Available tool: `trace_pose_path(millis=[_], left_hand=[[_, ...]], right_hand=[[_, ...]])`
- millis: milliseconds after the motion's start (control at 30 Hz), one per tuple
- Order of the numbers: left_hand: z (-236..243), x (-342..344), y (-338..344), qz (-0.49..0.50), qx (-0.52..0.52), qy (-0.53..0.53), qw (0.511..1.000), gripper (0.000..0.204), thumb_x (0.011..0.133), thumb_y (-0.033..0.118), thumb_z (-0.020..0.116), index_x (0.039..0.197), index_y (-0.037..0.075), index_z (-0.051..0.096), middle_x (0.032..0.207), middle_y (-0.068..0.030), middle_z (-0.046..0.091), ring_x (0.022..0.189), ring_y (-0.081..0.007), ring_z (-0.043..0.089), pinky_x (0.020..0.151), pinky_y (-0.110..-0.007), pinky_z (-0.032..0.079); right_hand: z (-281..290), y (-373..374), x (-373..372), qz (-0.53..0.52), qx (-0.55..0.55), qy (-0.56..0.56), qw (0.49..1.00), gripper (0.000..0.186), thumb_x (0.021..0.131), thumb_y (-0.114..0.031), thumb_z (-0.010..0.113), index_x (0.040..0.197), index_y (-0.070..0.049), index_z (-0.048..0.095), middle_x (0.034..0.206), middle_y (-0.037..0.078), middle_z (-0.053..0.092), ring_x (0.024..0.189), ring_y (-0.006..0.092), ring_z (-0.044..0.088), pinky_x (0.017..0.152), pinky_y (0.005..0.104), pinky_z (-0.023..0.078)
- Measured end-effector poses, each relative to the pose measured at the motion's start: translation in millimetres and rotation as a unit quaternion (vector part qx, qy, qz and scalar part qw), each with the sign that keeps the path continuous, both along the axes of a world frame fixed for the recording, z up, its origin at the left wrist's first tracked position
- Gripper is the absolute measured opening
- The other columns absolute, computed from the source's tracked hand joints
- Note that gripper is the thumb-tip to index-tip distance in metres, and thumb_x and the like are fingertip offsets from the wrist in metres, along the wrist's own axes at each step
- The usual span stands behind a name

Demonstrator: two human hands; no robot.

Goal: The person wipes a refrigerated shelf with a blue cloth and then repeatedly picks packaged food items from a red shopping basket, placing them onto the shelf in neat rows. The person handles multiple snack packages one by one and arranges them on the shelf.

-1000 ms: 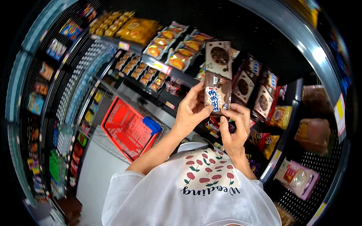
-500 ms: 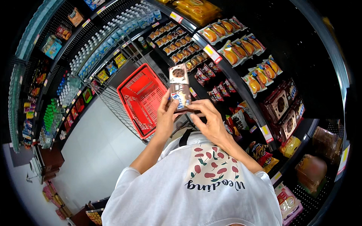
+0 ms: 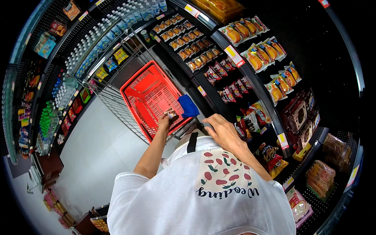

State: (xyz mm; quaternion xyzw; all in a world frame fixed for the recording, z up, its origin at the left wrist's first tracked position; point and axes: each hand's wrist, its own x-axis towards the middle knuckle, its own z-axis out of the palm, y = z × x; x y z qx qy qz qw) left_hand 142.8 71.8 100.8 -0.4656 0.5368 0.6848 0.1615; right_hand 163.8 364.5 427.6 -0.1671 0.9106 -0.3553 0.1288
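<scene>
My left hand [image 3: 163, 124] reaches into the red shopping basket [image 3: 132, 78], its fingers closed round the end of a brown-and-white snack packet [image 3: 171, 113]. Most of the packet's face is turned away or in shade. The basket sits in a wire shopping cart [image 3: 113, 102]. A dark blue piece, perhaps cloth, [image 3: 188, 106] hangs over the basket's right rim. To the right of the basket, in front of my shirt, my right hand [image 3: 222, 131] holds nothing; its fingers are loosely bent and apart.
Black shelves on the right carry packaged buns [image 3: 263, 55], small red snack packs [image 3: 235, 90] and large brown packs [image 3: 299, 113]. Bottled water [image 3: 92, 43] lines the far left shelf. Pale floor [image 3: 94, 149] lies left of the cart.
My left hand has lowered the packet from in front of me into the basket. My right hand has let go of it and drawn slightly right. The blue piece now shows.
</scene>
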Motion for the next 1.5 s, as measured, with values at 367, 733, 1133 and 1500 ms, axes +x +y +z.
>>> trace_pose_path(millis=[367,733,1133,1500], left_hand=[[-158.0,-13.0,16.3,-0.117,0.046,0.008,0.992,0.029,0.099,0.005,0.049,0.116,0.008,0.072,0.096,-0.0099,0.077,0.067,-0.0224,0.074,0.048,-0.035,0.052],[-29.2,-17.8,35.2,-0.508,-0.32,0.057,0.797,0.037,0.095,0.036,0.06,0.113,0.009,0.077,0.104,-0.0285,0.073,0.102,-0.0427,0.071,0.092,-0.051,0.055],[38.5,-5.0,71.2,-0.583,-0.384,0.292,0.654,0.071,0.081,0.05,0.079,0.123,-0.005,0.061,0.129,-0.0243,0.061,0.126,-0.0435,0.051,0.107,-0.053,0.041],[23.0,10.5,84.2,-0.601,-0.454,0.274,0.599,0.042,0.08,0.019,0.073,0.115,0.003,0.055,0.12,-0.0187,0.061,0.12,-0.0389,0.054,0.099,-0.052,0.044]], right_hand=[[-14.2,6.1,6.2,-0.054,0.066,-0.036,0.996,0.023,0.095,-0.013,0.068,0.114,-0.001,0.067,0.108,0.018,0.068,0.106,0.0369,0.066,0.088,0.0456,0.056],[-27.9,-3.2,-3.9,-0.054,0.094,-0.057,0.992,0.023,0.095,-0.015,0.068,0.113,-0.001,0.067,0.109,0.017,0.068,0.108,0.0364,0.066,0.089,0.045,0.057],[-46.1,-10.6,-4.1,-0.021,0.106,-0.013,0.994,0.023,0.092,-0.016,0.071,0.11,-0.002,0.066,0.104,0.018,0.068,0.104,0.0362,0.067,0.086,0.0449,0.058],[-59.9,-9.7,18.9,-0.019,0.096,-0.035,0.995,0.023,0.093,-0.017,0.069,0.11,-0.002,0.066,0.105,0.018,0.067,0.103,0.0367,0.067,0.086,0.0454,0.057]])
